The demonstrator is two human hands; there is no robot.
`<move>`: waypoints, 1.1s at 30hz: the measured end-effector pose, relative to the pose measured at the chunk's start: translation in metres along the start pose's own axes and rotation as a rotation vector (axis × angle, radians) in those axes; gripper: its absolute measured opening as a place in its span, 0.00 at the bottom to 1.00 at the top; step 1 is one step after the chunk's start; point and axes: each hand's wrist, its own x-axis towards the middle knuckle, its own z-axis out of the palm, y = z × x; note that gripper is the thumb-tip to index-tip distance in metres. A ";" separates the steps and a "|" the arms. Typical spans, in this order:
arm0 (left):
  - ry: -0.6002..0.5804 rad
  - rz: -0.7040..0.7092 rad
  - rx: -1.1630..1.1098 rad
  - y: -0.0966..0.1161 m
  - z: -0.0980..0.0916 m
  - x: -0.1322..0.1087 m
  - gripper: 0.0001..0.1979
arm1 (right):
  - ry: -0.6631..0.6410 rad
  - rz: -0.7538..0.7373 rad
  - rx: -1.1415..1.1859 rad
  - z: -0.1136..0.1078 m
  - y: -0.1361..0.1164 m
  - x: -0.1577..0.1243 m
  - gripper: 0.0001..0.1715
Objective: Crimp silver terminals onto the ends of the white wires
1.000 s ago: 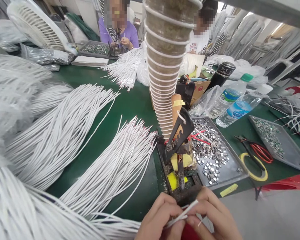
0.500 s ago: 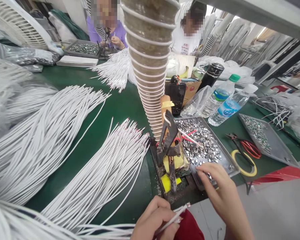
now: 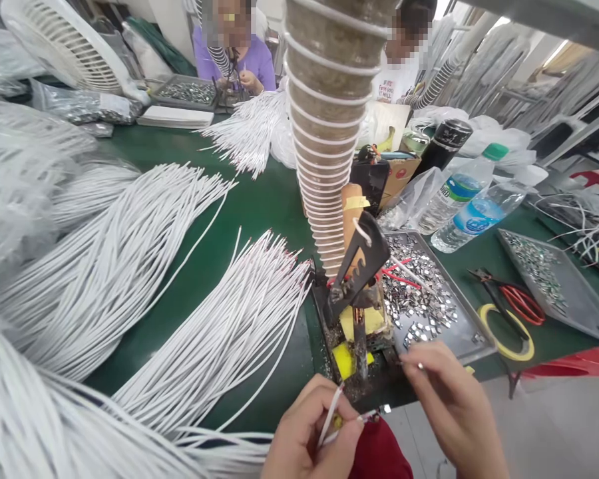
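The left hand point(image 3: 312, 429) is at the near edge of the green worktop point(image 3: 264, 206), its grip closed, thumb against fingers, around white cables point(image 3: 331, 414). One cable end points up past the fingers; another shows beyond the thumb, toward the right. The right hand point(image 3: 454, 402) is raised just beside the near corner of a grey tray point(image 3: 472, 336), thumb and forefinger pinched nearly together, with a small shiny piece point(image 3: 420, 365) showing between them; its shape is too small to tell. The two hands are apart, and a red cloth point(image 3: 382, 452) shows below them.

The tray carries many loose metal pieces point(image 3: 424, 293). Left of it is a black stand point(image 3: 367, 249) with a wooden handle point(image 3: 351, 199) leaning in it and a yellow sponge point(image 3: 367, 322) at its base. A ribbed hose point(image 3: 332, 133) hangs down just behind the stand. A bundle of white cables point(image 3: 219, 326) lies to its left, and a larger bundle point(image 3: 114, 259) lies farther left. On the right, red-handled pliers point(image 3: 523, 306) overlap a yellow ring point(image 3: 528, 350), near two water bottles point(image 3: 484, 216). Across the worktop, a person in purple point(image 3: 263, 63) has both hands raised in front of the body
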 end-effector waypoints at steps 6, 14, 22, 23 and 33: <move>-0.016 0.012 -0.116 0.014 0.004 0.008 0.12 | -0.023 -0.161 0.133 0.014 -0.023 -0.016 0.10; -0.010 -0.123 -0.324 0.017 0.010 0.007 0.13 | -0.055 -0.235 0.129 0.017 -0.023 -0.018 0.16; 0.045 -0.199 -0.330 0.037 0.014 0.016 0.09 | 0.081 -0.279 -0.045 0.021 -0.020 -0.024 0.14; 0.058 -0.199 -0.323 0.039 0.014 0.018 0.09 | 0.082 -0.296 -0.048 0.023 -0.021 -0.023 0.12; 0.024 -0.182 -0.390 0.035 0.008 0.022 0.10 | 0.222 -0.125 -0.134 0.040 -0.044 -0.025 0.09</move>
